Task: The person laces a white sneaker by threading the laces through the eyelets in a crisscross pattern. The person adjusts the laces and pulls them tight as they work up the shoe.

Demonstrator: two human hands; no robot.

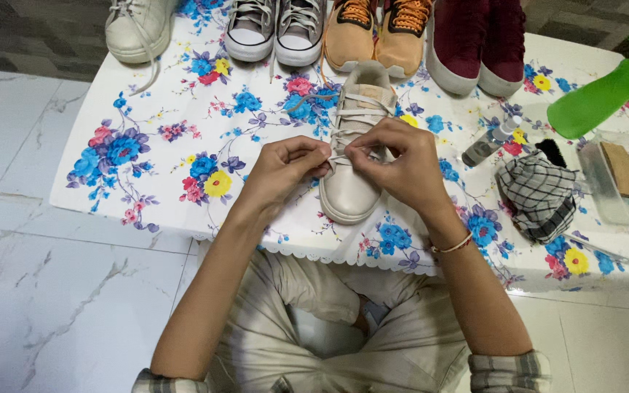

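Observation:
A cream white sneaker [349,191] lies on the flower-printed table [169,160], toe toward me. Both hands meet over its lower eyelets. My left hand [279,171] pinches the white lace [354,116] at the shoe's left side. My right hand [394,164] pinches the same lace just to the right, covering part of the shoe. The laces higher up run loosely crossed toward the tongue.
Along the far edge stand a white shoe [138,28], grey sneakers [274,29], tan shoes [376,33] and maroon shoes [475,44]. To the right lie a small bottle [489,142], a checked cloth [538,196], a green spray bottle [602,94] and a clear box with a brush [616,178].

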